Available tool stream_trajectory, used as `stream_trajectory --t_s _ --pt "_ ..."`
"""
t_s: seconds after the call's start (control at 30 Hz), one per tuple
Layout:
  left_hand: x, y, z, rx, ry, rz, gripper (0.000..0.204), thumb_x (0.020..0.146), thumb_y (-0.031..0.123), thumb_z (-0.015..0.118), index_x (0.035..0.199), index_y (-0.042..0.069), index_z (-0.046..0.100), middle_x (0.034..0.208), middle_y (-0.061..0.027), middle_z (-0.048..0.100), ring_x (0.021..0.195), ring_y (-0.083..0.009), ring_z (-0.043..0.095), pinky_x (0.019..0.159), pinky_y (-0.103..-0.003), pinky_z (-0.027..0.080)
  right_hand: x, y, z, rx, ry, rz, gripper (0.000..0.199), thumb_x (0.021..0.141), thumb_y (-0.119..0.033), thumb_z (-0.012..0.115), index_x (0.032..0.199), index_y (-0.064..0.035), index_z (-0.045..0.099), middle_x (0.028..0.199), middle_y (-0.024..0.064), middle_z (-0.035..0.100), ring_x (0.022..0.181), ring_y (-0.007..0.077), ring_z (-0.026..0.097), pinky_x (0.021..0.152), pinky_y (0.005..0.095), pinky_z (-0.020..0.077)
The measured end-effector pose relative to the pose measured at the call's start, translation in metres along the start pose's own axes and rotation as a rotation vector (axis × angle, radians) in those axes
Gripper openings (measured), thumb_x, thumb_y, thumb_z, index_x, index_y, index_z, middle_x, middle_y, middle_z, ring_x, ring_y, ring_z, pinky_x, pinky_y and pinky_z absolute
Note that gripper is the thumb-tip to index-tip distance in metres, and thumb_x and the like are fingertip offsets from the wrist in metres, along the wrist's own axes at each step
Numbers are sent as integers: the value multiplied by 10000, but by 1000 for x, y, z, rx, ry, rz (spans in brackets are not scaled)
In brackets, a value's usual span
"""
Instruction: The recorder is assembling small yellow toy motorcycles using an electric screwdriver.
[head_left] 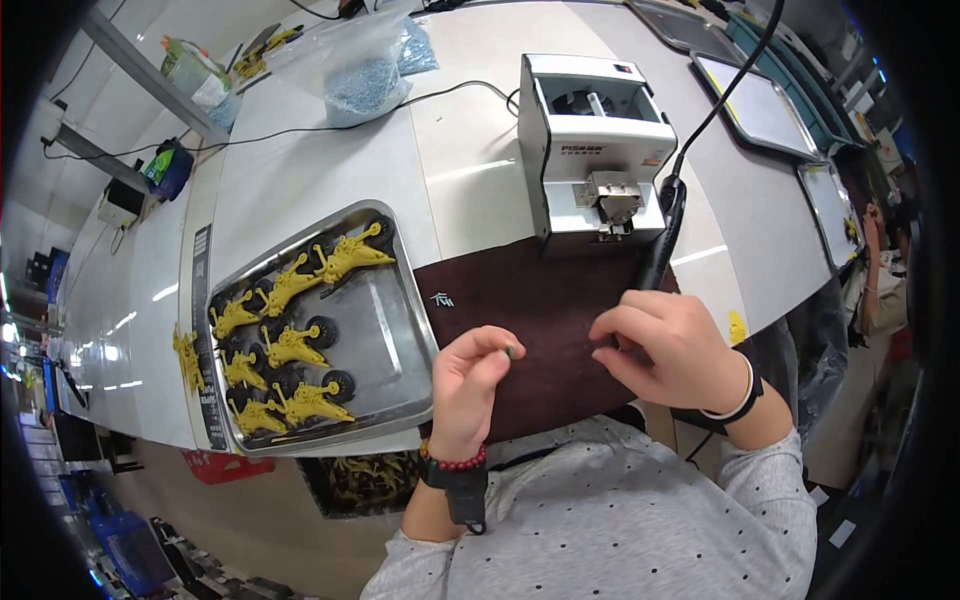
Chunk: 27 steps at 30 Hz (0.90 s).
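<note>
My left hand (470, 385) is raised over the dark brown mat (520, 300), thumb and forefinger pinched on a tiny dark part, probably a screw (510, 351). My right hand (672, 350) is curled over the mat's right edge, gripping the lower end of a black electric screwdriver (665, 230) whose cable runs up and away. To the left lies a metal tray (400, 330) holding several yellow toy parts with black wheels (290, 345). Behind the mat stands a white screw feeder machine (590, 140).
A clear bag of small blue-grey parts (355, 75) lies at the back. More metal trays (760, 105) line the right side, where another person (880, 270) sits. A bin of yellow parts (365, 485) sits below the table edge. Loose yellow parts (186, 355) lie left of the tray.
</note>
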<state>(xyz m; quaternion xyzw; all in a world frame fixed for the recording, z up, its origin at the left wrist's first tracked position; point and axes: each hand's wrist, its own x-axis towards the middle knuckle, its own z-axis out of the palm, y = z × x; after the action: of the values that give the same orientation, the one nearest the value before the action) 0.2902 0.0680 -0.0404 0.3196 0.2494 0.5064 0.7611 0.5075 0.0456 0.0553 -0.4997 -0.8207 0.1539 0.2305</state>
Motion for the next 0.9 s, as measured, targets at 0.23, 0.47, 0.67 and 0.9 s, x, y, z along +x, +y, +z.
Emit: stream_trajectory --t_s 0.23,0.47,0.67,0.9 --pt "-24 19 16 1589 3 454 187 692 119 740 865 94 674 931 -25 605 923 -225 535 795 -335 427 -28 -16 25 246 -92 139 127 745 -119 700 814 -79 601 688 38 549 558 199 574 486 303 449" --pt "-26 38 10 1871 221 385 489 659 292 786 1091 140 616 1121 -46 524 1074 -290 437 891 -426 329 -37 -17 44 298 -61 182 112 761 -144 688 805 -89 601 681 28 552 562 202 580 478 305 451" --pt "-33 40 -10 1914 242 242 541 665 196 782 1144 57 570 997 -81 564 917 -234 524 864 -392 381 -41 -18 65 361 -87 158 93 770 -132 668 817 -86 602 694 39 560 600 217 597 496 320 467" --pt "-42 30 -12 1738 360 235 574 711 102 739 1244 32 537 913 -72 605 725 -181 558 659 -314 468 -30 -29 95 468 -9 77 235 758 -73 679 982 -40 619 747 63 569 607 177 592 531 279 489"
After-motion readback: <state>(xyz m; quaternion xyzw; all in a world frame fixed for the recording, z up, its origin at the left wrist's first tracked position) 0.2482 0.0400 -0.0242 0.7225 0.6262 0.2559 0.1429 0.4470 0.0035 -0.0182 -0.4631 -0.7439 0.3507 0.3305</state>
